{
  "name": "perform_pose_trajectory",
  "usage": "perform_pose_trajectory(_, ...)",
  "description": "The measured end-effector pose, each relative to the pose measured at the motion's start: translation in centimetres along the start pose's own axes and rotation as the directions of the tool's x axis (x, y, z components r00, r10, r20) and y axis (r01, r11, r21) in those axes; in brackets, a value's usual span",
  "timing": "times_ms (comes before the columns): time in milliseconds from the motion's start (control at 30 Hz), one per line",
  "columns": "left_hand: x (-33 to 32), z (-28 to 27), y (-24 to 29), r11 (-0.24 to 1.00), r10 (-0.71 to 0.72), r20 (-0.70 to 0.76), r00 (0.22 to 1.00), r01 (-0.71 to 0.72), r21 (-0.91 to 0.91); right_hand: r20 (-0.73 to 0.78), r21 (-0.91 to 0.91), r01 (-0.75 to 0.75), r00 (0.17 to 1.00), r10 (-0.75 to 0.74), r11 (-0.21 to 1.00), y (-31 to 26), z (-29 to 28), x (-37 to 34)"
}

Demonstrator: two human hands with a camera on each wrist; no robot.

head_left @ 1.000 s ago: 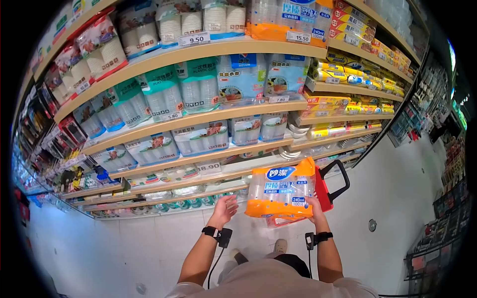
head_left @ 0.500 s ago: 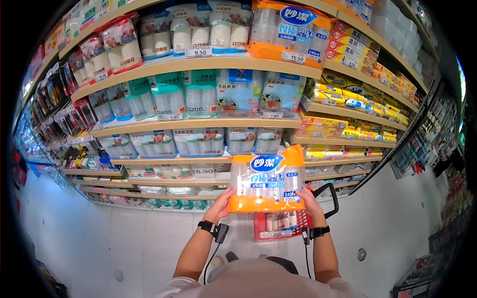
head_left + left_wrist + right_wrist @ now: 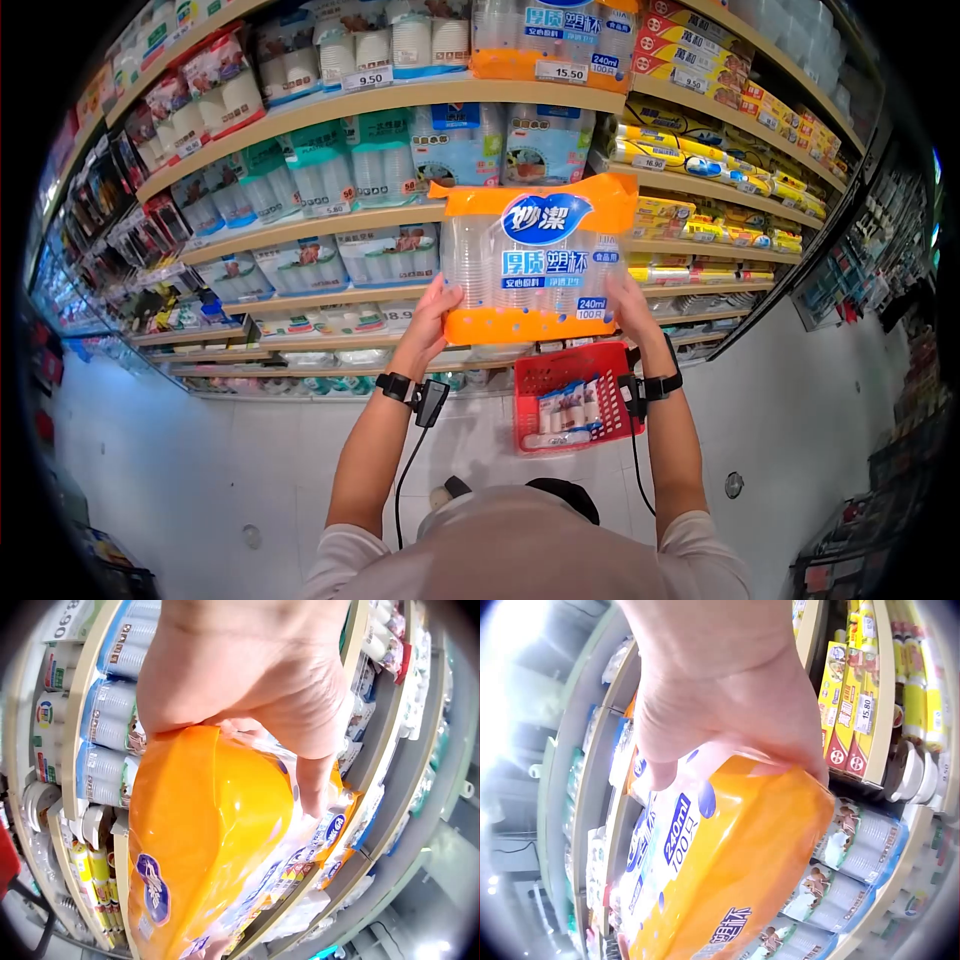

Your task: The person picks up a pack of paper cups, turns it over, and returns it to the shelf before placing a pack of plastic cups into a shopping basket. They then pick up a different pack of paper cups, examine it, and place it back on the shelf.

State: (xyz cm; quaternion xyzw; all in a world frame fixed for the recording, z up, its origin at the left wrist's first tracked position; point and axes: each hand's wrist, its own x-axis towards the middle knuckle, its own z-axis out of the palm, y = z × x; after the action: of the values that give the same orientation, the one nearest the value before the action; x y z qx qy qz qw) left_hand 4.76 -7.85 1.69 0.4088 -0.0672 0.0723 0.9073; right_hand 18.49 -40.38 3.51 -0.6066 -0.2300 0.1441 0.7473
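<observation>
A large orange-and-clear pack of plastic cups (image 3: pixel 535 265) is held upright in front of the shelves, its printed front toward the head view. My left hand (image 3: pixel 428 318) grips its left side, and in the left wrist view the thumb (image 3: pixel 313 784) lies against the printed face. On the opposite side my right hand (image 3: pixel 632 308) holds the lower right corner, thumb (image 3: pixel 660 774) on the front near the "240ml" print. The fingers behind the pack are mostly hidden. Its orange bottom (image 3: pixel 757 847) shows in the right wrist view.
Below the pack, a red shopping basket (image 3: pixel 535 380) on the floor contains packs of cups (image 3: pixel 570 408). A similar orange pack (image 3: pixel 550 40) stands on the upper shelf above a 15.50 tag. Yellow rolls and boxes (image 3: pixel 690 155) fill the shelves to the right.
The left hand came from beside the pack to grip its left side. Both hands then raised the pack toward the shelves, and the basket came into fuller view beneath.
</observation>
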Motion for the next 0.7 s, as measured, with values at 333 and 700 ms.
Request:
perform_pose_trajectory(333,-1.8,3.3,3.5,0.972,0.207,0.045,0.977,-0.210,0.106,-0.047,-0.157,0.085,0.995,-0.093,0.984,-3.5,2.4,1.0)
perform_pose_trajectory(700,-2.1,3.6,6.2,0.626,0.361,0.296,0.884,-0.465,0.626,0.122,-0.714,0.340,0.921,-0.370,0.612,-5.1,3.7,-2.4)
